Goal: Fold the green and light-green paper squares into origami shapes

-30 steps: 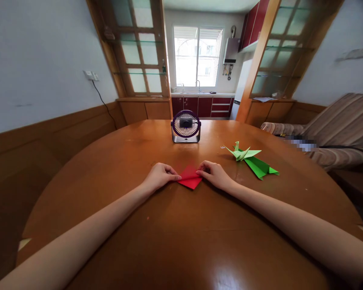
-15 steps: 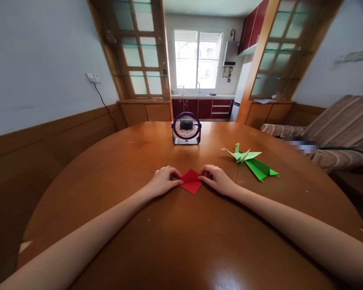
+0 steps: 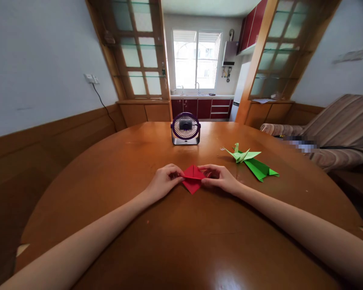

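A small red sheet of origami paper [image 3: 193,185], folded into a diamond, lies on the table in front of me. A crease crosses its middle, and a dark slit runs down its far half. My left hand [image 3: 168,177] pinches the paper's left corner between thumb and fingers. At the right corner, my right hand [image 3: 219,179] holds it with the thumb on the near side, while the index finger reaches along the far right edge. Both corners are partly covered by my fingers. To the right rests a pale green origami crane [image 3: 240,156].
Touching the crane is a bright green folded paper piece [image 3: 258,169]. A small purple fan [image 3: 186,127] stands beyond the red paper on the oval wooden table [image 3: 181,241]. A striped armchair [image 3: 335,125] sits at the right, past the table edge.
My right index finger has stretched toward the paper's far corner. The paper's far half now looks more spread, with a slit showing. My left hand keeps its pinch.
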